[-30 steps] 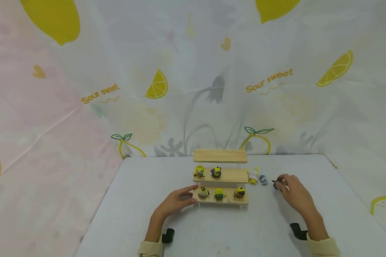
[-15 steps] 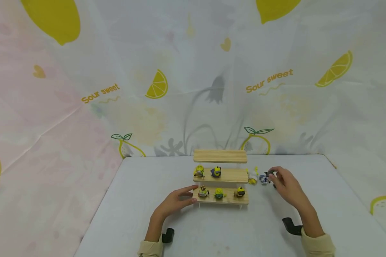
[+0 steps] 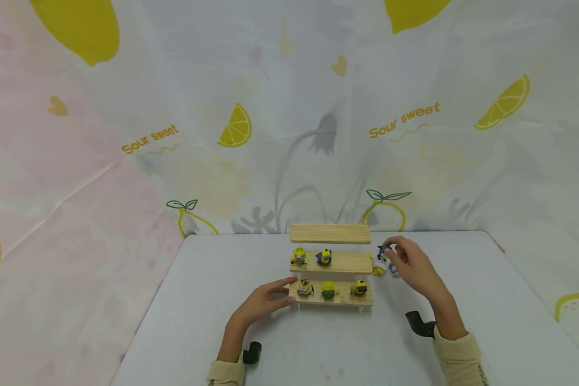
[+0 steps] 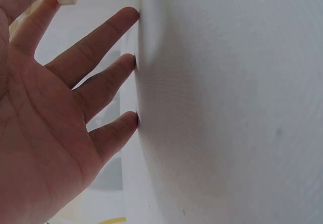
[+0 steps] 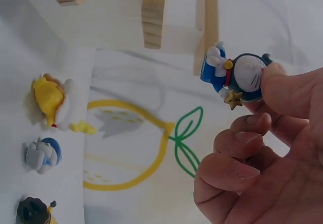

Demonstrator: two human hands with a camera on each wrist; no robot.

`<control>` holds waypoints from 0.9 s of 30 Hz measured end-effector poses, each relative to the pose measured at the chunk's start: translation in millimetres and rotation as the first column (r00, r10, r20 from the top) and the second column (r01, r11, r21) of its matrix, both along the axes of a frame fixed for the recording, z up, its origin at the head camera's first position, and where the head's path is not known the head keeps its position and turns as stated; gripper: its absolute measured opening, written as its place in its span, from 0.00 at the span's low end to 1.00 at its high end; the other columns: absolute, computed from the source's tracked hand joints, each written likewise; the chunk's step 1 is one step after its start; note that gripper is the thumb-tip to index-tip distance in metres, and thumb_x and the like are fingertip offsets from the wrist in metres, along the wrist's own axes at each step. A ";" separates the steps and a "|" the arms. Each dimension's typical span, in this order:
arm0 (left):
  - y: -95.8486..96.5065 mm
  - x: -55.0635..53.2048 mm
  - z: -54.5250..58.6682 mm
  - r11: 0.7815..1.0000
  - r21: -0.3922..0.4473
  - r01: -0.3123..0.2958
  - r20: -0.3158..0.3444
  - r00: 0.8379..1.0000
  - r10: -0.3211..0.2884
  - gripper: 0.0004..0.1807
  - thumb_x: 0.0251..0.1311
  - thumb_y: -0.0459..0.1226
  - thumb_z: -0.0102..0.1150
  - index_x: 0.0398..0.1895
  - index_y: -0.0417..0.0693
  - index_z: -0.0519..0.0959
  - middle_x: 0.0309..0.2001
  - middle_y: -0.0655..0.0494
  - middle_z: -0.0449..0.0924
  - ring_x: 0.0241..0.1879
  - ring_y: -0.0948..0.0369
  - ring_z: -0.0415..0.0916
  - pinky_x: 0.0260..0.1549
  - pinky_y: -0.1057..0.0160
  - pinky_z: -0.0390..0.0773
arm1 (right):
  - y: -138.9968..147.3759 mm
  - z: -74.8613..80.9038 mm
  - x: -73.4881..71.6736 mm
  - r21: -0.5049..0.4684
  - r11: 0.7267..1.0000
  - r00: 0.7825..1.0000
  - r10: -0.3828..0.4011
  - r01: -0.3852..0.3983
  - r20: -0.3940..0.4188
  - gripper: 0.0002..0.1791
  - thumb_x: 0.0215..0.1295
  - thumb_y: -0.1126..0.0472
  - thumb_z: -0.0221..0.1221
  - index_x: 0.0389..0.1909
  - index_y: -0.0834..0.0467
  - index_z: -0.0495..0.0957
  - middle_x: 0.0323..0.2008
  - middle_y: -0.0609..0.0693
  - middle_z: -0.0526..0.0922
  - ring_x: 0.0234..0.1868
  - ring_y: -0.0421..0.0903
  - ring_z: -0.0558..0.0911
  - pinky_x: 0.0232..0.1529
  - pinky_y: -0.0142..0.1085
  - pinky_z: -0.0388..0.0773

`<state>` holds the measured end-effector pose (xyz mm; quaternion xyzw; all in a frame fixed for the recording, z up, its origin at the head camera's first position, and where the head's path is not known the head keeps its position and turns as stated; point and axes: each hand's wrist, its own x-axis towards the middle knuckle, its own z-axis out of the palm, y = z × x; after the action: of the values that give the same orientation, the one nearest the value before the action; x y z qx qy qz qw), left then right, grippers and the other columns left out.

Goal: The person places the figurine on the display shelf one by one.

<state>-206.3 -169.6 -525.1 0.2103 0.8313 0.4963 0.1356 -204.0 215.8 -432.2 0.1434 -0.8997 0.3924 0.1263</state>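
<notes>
My right hand (image 3: 415, 268) pinches a small blue-and-white Doraemon figurine (image 5: 247, 72) between thumb and fingers, raised above the table. In the right wrist view the figurine is tilted sideways, with its whiskered face, red collar and gold star showing. Left of the three-tier wooden shelf (image 3: 333, 233), my left hand (image 3: 265, 302) touches the end of the bottom tier with thumb and index finger. Its other fingers are spread and straight, with their tips on the table in the left wrist view. Two figurines (image 3: 324, 258) stand on the middle tier and three more (image 3: 328, 290) on the bottom one.
Right of the shelf, a yellow-and-white figurine (image 5: 49, 98) and a blue-and-white figurine (image 5: 43, 154) lie on the white table (image 3: 198, 268). A dark figurine (image 5: 34, 210) lies beyond them. A lemon-print cloth (image 3: 270, 177) hangs behind the table.
My right hand has lifted the Doraemon figurine off the table and carried it left and farther back, close to the shelf's right side. My left hand has stayed at the shelf.
</notes>
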 end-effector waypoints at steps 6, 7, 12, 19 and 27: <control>-1.8 0.8 1.2 1.000 0.001 0.003 0.012 1.000 -0.003 0.31 0.64 0.50 0.64 0.70 0.64 0.70 0.66 0.63 0.71 0.60 0.55 0.74 0.57 0.42 0.70 | -11.1 3.1 -5.8 -0.019 1.000 0.999 0.023 -0.022 0.031 0.11 0.73 0.63 0.56 0.51 0.64 0.76 0.26 0.50 0.64 0.27 0.46 0.65 0.27 0.36 0.62; -1.9 0.7 1.1 1.000 0.001 0.003 0.014 1.000 -0.003 0.31 0.64 0.50 0.64 0.70 0.65 0.70 0.66 0.64 0.71 0.60 0.56 0.74 0.56 0.43 0.71 | -12.7 2.8 -7.0 -0.024 0.999 0.999 0.030 -0.029 0.034 0.11 0.73 0.63 0.56 0.51 0.64 0.76 0.26 0.50 0.64 0.27 0.46 0.65 0.27 0.36 0.62; 2.1 7.2 14.2 1.000 0.025 0.003 0.012 1.000 -0.004 0.30 0.65 0.43 0.64 0.71 0.55 0.70 0.66 0.57 0.71 0.60 0.50 0.73 0.56 0.40 0.70 | -21.3 3.9 -11.4 -0.031 0.997 0.998 0.067 -0.066 0.019 0.10 0.73 0.64 0.57 0.50 0.64 0.76 0.26 0.49 0.64 0.26 0.46 0.64 0.27 0.37 0.62; 0.2 1.5 2.3 1.000 0.021 -0.011 0.003 1.000 0.011 0.30 0.65 0.42 0.64 0.70 0.59 0.70 0.67 0.58 0.71 0.60 0.51 0.74 0.57 0.38 0.68 | -31.8 4.1 -15.9 -0.022 0.992 0.991 0.122 -0.121 0.050 0.08 0.72 0.65 0.57 0.49 0.62 0.76 0.24 0.49 0.63 0.26 0.45 0.63 0.28 0.38 0.62; 0.4 1.4 2.6 1.000 0.029 0.008 0.011 1.000 -0.009 0.30 0.65 0.44 0.64 0.70 0.62 0.70 0.67 0.61 0.71 0.60 0.53 0.73 0.58 0.40 0.68 | -38.4 -0.8 -15.6 0.012 0.993 0.991 0.116 -0.117 0.070 0.07 0.71 0.63 0.58 0.47 0.61 0.78 0.25 0.49 0.63 0.28 0.46 0.63 0.29 0.39 0.61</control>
<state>-204.8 -169.3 -522.5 0.2131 0.8224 0.5088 0.1393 -219.6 177.4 -433.0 0.1832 -0.8968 0.3965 0.0705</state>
